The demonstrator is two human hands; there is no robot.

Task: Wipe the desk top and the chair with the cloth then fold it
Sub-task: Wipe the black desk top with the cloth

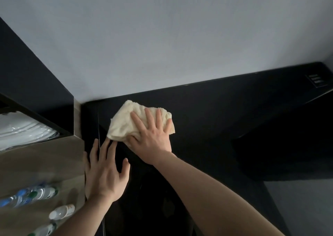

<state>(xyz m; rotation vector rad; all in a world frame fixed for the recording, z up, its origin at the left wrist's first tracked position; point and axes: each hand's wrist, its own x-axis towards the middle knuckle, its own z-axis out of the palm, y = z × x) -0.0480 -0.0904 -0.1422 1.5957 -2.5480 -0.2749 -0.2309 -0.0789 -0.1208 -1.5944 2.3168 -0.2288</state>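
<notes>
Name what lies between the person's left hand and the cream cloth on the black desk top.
Only bare black desk top: the head view shows the left hand flat, its fingers just short of the cloth under the right hand.

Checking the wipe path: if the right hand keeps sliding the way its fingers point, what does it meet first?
The right hand presses the cloth flat on the desk top, fingers pointing at the wall. Bare desk, then probably the wall; depth is unclear.

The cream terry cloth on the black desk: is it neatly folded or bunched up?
Bunched up. The cream terry cloth lies crumpled with uneven edges under the right hand, flat on the black desk top.
</notes>
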